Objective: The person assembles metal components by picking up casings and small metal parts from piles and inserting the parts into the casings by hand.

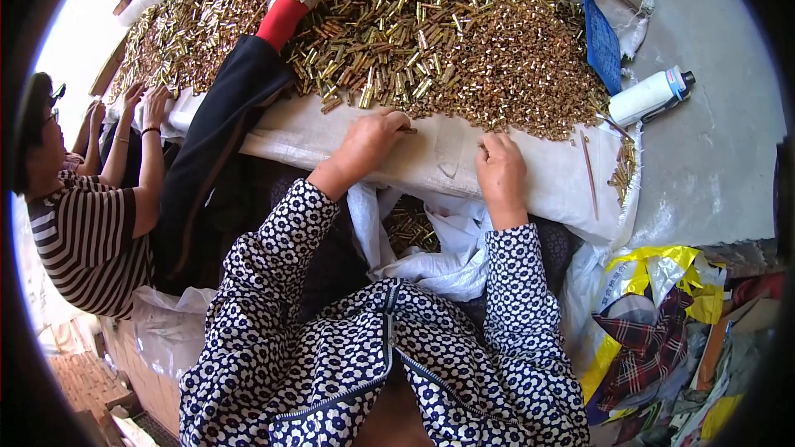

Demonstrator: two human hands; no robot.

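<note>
My left hand (pixel 369 146) is closed at the near edge of a cloth-covered table (pixel 290 128). A small dark brass sleeve (pixel 409 131) pokes out at its fingertips. My right hand (pixel 502 172) rests on the same edge with its fingers curled in, beside a heap of short copper-coloured rings (pixel 530 66); what it pinches, if anything, is hidden. Beyond my left hand spreads a wide pile of longer brass tubes (pixel 397 25). Below, between my arms, a white woven sack (pixel 439 269) gapes with several brass tubes (pixel 410 225) inside.
A thin stick (pixel 590 174) lies right of my right hand, near a white bottle (pixel 650 98) and a blue plastic tray (pixel 602 43). Bags and cloths (pixel 650 331) fill the lower right. At left, a person in a striped shirt (pixel 91 228) works; a dark-trousered leg (pixel 219 149) extends onto the pile.
</note>
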